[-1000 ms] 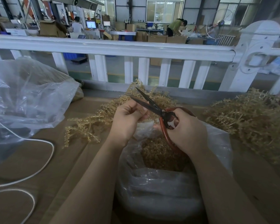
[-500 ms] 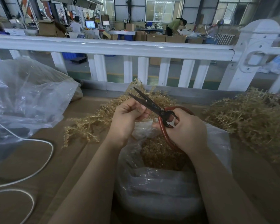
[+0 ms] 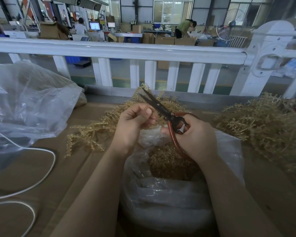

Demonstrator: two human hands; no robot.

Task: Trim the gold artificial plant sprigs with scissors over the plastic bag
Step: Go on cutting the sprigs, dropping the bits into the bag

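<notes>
1. Two hands were seen working above the plastic bag [image 3: 225,147], whose open mouth was already part-filled with gold trimmings [image 3: 167,161].
2. Left hand [image 3: 133,124]: fingers curled, thumb pressed against them, a gold sprig [image 3: 94,132] pinched at its stem end. The rest of the sprig was trailed off left across the brown table [image 3: 32,168].
3. Right hand [image 3: 195,137]: wrapped round the red loop handles of the scissors [image 3: 162,111]. Blades were pointed up and away toward the white railing [image 3: 120,48] and looked nearly closed, a thin gap only. Whether a stem was between them could not be told.
4. Step judged: mid-trim, one sprig being cut at the pinch point, offcuts meant to drop into the bag.
5. To do it well:
   - the cut point should be kept directly over the bag mouth; it was sitting near the far rim, so offcuts could be lost onto the table.
   - the stem should be fed deep toward the pivot, not the tips; more leverage was judged available there.
   - left fingertips should be kept clear of the blade line; they were just beside it.
   - the sprig should be held taut so the cut is clean.
6. More gold sprigs were piled at right [image 3: 260,125] and behind the hands [image 3: 169,101], presumably stock awaiting trimming.
7. Also noted: second clear bag [image 3: 27,106] at left, white cable [image 3: 46,173] looped on the table.
</notes>
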